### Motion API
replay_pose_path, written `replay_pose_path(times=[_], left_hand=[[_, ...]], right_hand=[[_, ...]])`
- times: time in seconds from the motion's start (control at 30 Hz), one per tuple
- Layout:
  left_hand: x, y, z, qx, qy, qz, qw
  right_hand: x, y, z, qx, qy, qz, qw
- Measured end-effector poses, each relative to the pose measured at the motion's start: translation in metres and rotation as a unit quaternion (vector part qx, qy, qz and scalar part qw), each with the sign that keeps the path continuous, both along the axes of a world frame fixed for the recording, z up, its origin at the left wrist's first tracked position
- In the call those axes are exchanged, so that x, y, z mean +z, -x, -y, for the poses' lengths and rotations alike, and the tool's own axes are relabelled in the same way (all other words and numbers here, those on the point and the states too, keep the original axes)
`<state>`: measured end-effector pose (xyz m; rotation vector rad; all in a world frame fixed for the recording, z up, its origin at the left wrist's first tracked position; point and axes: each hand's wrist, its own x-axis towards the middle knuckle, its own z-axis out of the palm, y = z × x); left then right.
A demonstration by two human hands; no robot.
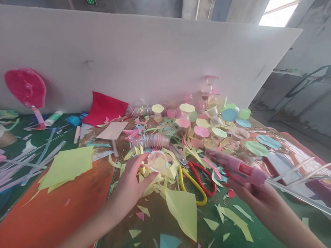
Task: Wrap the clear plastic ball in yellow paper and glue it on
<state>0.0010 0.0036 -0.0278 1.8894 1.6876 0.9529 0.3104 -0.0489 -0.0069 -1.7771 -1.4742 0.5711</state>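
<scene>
Around the middle of a messy orange, brown and green tabletop, holding a small, round, clear plastic cup in the left hand, with fingers pinched at its left side and lower edge. Got it tipped so the opening faces the camera, right above a heap of pale yellow paper scraps. Can't quite tell whether touching them or not.

Over on the other side, gripping a chunky pink-and-red glue gun in the right hand, with fingers wrapped under its body. Pointing its blurry, darker tip leftward, well apart from the cup.

Between the two hands, can see metal scissors with one red and one yellow handle, lying among the scraps. Closer in, can spot a curled pale yellow paper sheet. Just behind the cup, can make out a ribbed clear plastic tube on its side, and farther back and right, a crowd of clear plastic cups with pastel paper discs. Off to the left, also noticing stacked yellow paper sheets, and behind everything, a long white board.
</scene>
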Motion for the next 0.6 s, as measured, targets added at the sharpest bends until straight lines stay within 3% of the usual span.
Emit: replay_pose_path(times=[0.17,0.37,0.5,0.6], left_hand=[[0.003,0.002,0.006,0.030,0.024,0.016,0.999],[0.004,0.009,0.018,0.014,-0.041,0.008,0.999],[0.002,0.011,0.023,0.018,-0.027,0.007,0.999],[0.003,0.011,0.026,0.006,0.001,0.017,1.000]], right_hand=[[0.001,0.035,-0.018,0.084,0.046,-0.094,0.991],[-0.011,0.063,-0.031,0.135,0.056,-0.173,0.974],[-0.023,0.068,-0.021,0.128,0.066,-0.204,0.968],[-0.022,0.072,-0.013,0.119,0.075,-0.208,0.968]])
